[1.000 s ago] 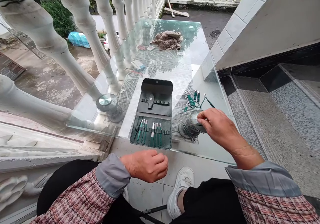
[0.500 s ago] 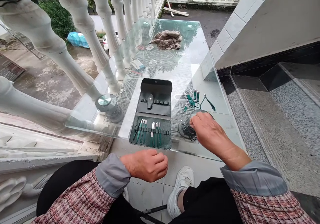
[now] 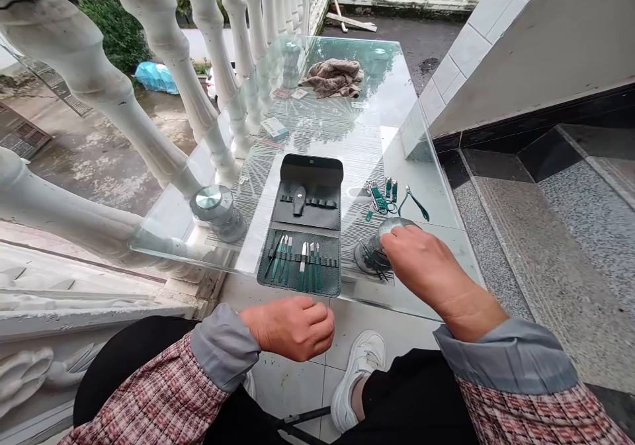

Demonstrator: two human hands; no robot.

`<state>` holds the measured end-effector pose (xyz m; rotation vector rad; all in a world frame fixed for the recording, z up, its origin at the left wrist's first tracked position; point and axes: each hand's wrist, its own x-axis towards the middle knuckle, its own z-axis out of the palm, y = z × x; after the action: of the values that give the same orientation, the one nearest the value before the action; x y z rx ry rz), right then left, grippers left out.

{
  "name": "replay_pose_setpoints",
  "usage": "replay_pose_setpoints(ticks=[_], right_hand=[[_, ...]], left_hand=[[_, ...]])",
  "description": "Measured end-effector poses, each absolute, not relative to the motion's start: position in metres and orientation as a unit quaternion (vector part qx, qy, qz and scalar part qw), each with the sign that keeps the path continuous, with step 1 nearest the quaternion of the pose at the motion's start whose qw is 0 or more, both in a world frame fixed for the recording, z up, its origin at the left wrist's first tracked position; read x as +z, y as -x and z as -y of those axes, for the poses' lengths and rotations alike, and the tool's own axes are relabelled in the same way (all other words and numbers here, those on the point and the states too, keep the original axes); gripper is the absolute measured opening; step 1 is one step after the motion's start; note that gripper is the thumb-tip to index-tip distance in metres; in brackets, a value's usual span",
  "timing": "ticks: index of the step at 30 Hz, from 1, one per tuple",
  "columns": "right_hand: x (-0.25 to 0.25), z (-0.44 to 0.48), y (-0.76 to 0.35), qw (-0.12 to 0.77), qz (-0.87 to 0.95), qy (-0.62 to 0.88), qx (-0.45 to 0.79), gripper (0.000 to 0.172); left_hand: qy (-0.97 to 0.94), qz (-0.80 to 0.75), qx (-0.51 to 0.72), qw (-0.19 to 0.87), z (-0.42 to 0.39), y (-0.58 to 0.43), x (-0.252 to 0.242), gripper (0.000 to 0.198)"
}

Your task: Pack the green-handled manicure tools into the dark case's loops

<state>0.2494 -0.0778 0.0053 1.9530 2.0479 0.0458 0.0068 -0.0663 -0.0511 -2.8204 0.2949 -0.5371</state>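
Note:
My right hand (image 3: 426, 266) rests fingers-down on the glass table (image 3: 347, 134), curled over a few thin dark tools (image 3: 370, 260) lying above a round metal leg cap. What the fingertips pinch is hidden. Left of it lies an open black manicure case (image 3: 307, 220) with several green and silver tools in its lower loops and one dark tool in the upper row. Behind the hand are green nail clippers (image 3: 381, 197) and green-handled nippers (image 3: 414, 202). My left hand (image 3: 292, 326) is a loose fist above my lap, below the table's near edge, with nothing seen in it.
A brown cloth (image 3: 335, 78) lies at the table's far end and a small box (image 3: 274, 127) by the left edge. White balusters (image 3: 149, 68) line the left side. Granite steps (image 3: 546, 233) rise on the right. My white shoe (image 3: 360, 372) is on the tiles below.
My right hand came down and left from above the leg cap onto the glass by the thin dark tools. The left hand stayed still.

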Motion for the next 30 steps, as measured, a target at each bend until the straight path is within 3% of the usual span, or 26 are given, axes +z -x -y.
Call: replay_pose_setpoints(ticks=[6,15,23,30], right_hand=[[0.001,0.058,-0.246,0.155,-0.685,-0.712,-0.009,0.020],[-0.002,0.065,-0.277,0.001,-0.648,-0.759,-0.060,0.019],[0.004,0.059,-0.250,0.127,-0.691,-0.711,-0.021,0.023],[0.000,0.051,-0.251,0.099,-0.701,-0.706,-0.022,0.022]], left_hand=[[0.970,-0.101,-0.178,0.130,0.070,-0.009,-0.048,0.013],[0.967,-0.101,-0.184,0.143,0.079,-0.007,-0.040,0.013],[0.963,-0.106,-0.197,0.150,0.087,-0.017,-0.029,0.015],[0.962,-0.106,-0.201,0.149,0.094,-0.019,-0.020,0.014]])
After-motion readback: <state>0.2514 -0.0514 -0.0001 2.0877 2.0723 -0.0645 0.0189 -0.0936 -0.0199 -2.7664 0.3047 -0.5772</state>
